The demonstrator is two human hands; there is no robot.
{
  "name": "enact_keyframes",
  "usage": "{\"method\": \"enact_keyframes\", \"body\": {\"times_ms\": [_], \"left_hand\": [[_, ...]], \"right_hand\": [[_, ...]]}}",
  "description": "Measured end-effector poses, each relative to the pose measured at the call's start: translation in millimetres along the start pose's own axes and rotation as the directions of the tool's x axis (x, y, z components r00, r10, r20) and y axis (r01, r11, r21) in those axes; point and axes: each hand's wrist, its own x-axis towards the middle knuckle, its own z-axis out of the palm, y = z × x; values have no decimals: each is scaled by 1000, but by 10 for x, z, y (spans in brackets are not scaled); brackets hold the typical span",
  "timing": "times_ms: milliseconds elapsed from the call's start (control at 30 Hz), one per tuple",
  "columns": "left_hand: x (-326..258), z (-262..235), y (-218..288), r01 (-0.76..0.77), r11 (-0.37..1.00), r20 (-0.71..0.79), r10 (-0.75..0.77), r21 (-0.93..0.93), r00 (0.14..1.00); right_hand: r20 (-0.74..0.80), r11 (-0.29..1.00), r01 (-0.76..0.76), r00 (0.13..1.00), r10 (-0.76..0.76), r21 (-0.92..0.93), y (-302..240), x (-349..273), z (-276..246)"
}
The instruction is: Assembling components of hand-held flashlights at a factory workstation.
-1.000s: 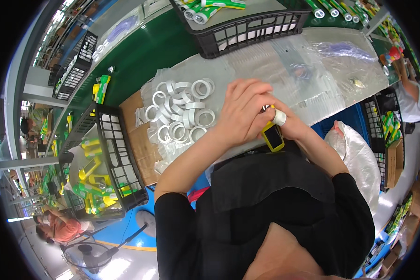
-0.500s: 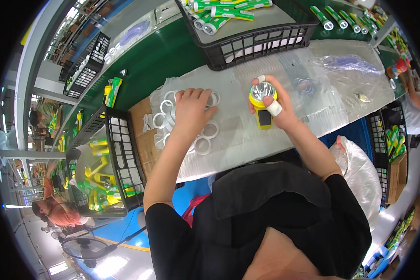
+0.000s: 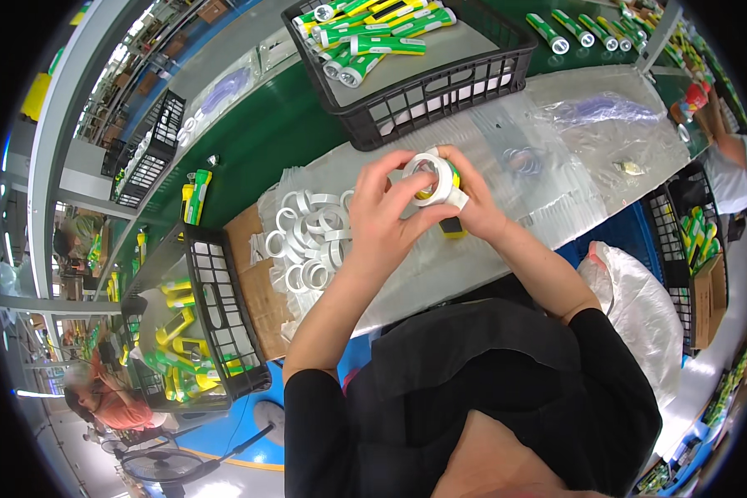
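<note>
My left hand (image 3: 388,205) grips a white plastic ring (image 3: 436,192) and holds it over the head of a flashlight. My right hand (image 3: 478,199) is closed around that yellow and green flashlight (image 3: 451,228), its dark panel end pointing toward me. The ring hides most of the flashlight's head, so I cannot tell whether it is seated. White tape wraps fingers of my right hand. Left of my hands, a pile of loose white rings (image 3: 311,236) lies on the plastic-covered bench.
A black crate (image 3: 440,104) of green and yellow flashlights stands at the back. Another black crate (image 3: 220,299) with yellow-green flashlights is at left. Several flashlights (image 3: 548,35) lie at the far right. Clear plastic bags (image 3: 606,112) rest on the bench. Co-workers are at both sides.
My left hand has left the ring pile with one white ring and moved right to the flashlight in my right hand. The view has shifted slightly.
</note>
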Motion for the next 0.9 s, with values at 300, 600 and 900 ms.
{"method": "enact_keyframes", "body": {"times_ms": [300,600,900], "left_hand": [[25,18,-43,-73,996,-11,73,44,997],[113,60,61,-59,996,110,66,-69,992],[182,273,225,46,993,243,-19,-108,970]], "right_hand": [[82,990,-78,994,69,116,-154,-23,-65],[201,735,349,937,-285,-581,-632,46,-528],[459,492,276,835,303,-826,-1454,322,-507]]}}
